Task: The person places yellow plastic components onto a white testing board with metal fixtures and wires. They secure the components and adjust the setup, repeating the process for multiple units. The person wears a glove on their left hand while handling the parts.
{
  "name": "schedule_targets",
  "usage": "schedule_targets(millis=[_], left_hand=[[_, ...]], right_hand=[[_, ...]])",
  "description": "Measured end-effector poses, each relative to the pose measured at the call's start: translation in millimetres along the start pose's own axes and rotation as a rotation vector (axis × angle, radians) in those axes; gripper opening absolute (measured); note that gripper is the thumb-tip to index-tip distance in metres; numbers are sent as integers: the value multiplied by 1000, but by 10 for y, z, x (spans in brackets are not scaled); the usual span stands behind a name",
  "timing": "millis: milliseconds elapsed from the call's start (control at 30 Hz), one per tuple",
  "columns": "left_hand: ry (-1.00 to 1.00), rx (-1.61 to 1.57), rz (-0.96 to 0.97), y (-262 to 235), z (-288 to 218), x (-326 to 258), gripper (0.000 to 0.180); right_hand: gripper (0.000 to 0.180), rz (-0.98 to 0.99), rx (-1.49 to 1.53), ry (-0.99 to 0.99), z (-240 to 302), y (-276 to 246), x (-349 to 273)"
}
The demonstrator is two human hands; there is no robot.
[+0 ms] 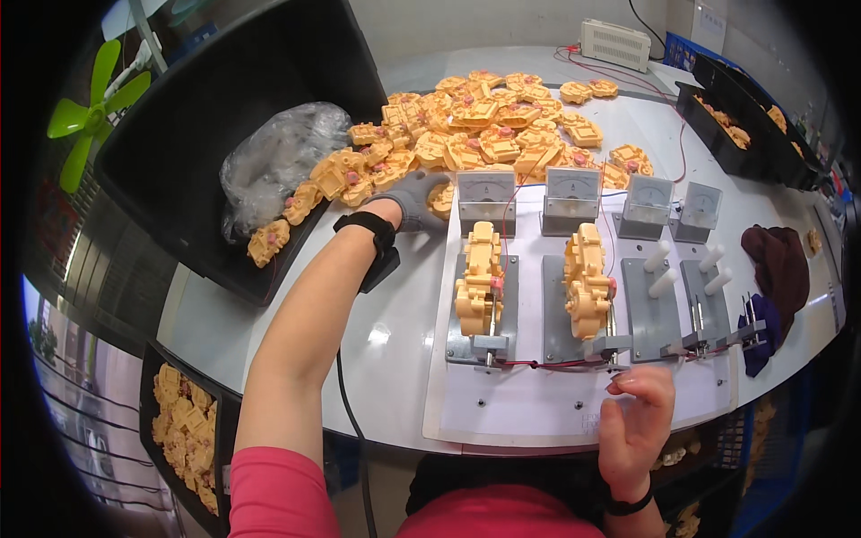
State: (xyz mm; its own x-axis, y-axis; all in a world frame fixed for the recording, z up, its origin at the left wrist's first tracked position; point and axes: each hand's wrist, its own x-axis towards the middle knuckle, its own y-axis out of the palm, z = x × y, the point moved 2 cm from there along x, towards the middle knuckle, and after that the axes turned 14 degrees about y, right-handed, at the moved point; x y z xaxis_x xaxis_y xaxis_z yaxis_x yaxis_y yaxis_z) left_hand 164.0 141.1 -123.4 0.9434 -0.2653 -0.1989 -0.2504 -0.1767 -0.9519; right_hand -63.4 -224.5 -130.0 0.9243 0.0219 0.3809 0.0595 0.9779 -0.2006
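My left hand (414, 203), in a grey glove, reaches to the near edge of a heap of yellow plastic gear housings (480, 112). Its fingers close around one yellow gear housing (439, 200), partly hidden by the glove. My right hand (639, 421) is bare and hovers at the front of the test board (538, 417). Its fingers are bent, with a gap between thumb and forefinger and nothing seen between them. Two more housings stand upright on grey fixtures: a left housing (480, 280) and a right housing (587, 282), each in front of a panel meter.
Two fixtures to the right hold only white pegs (662, 282). A large black bin (359, 54) with a clear plastic bag (282, 166) tips at the left. A black crate (762, 148), dark cloth (776, 269) and beige power supply (615, 45) edge the table. A green fan (94, 117) stands left.
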Motion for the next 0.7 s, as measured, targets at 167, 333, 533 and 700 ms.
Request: schedule_targets(millis=[167, 333, 533, 700], left_hand=[[-96, 24, -47, -9, -70, -284, 83], [-114, -471, -292, 218, 709, -842, 64], [-296, -1518, -634, 280, 488, -1639, 50], [-60, -1869, -817, 107, 214, -2203, 42]], right_hand=[[29, -21, -71, -13, 27, 3, 27], [26, -1, -70, -124, 86, 87, 76], [22, -33, -93, -179, 137, 90, 93], [20, -28, -76, -177, 121, 80, 59]])
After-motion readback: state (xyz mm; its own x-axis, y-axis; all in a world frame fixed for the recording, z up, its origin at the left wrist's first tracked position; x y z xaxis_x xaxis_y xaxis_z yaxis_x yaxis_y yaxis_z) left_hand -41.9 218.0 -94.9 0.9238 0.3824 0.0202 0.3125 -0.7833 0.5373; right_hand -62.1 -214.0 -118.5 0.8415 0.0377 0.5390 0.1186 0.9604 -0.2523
